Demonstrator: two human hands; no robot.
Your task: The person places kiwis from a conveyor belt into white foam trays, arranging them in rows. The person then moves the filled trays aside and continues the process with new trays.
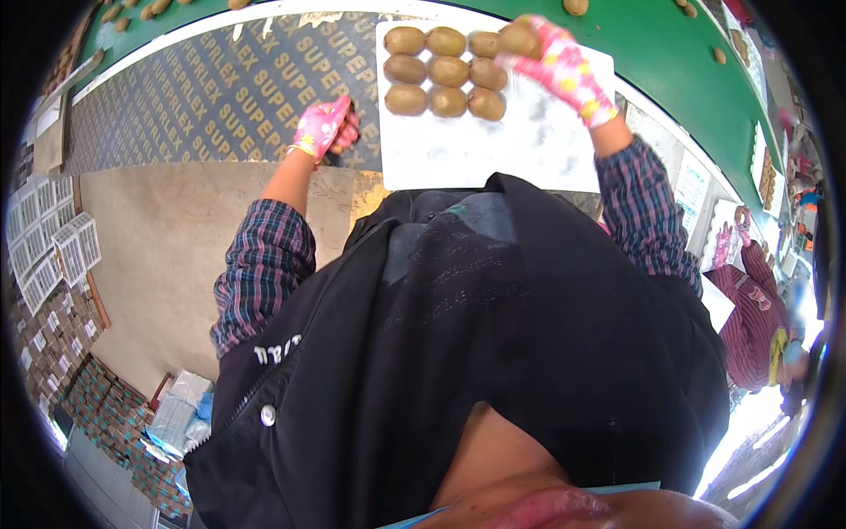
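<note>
A white moulded tray (429,155) lies on a dark printed board (218,99) before me, with kiwifruit in rows at its left part. My right hand (555,69), in a pink flowered glove, grips a kiwifruit (520,41) at the far end of the tray, beside the far row. To the left of the tray, my left hand (328,127), gloved the same way, is held over the board with its fingers curled. A small dark thing shows at its fingertips; whether it is held, I cannot tell.
Beyond the tray runs a green conveyor belt (667,73) with a pale rim and scattered kiwifruit (576,6). At the right stands another person (750,317) near a second tray (720,231). White crates (78,246) and stacked cartons (112,410) are at the left.
</note>
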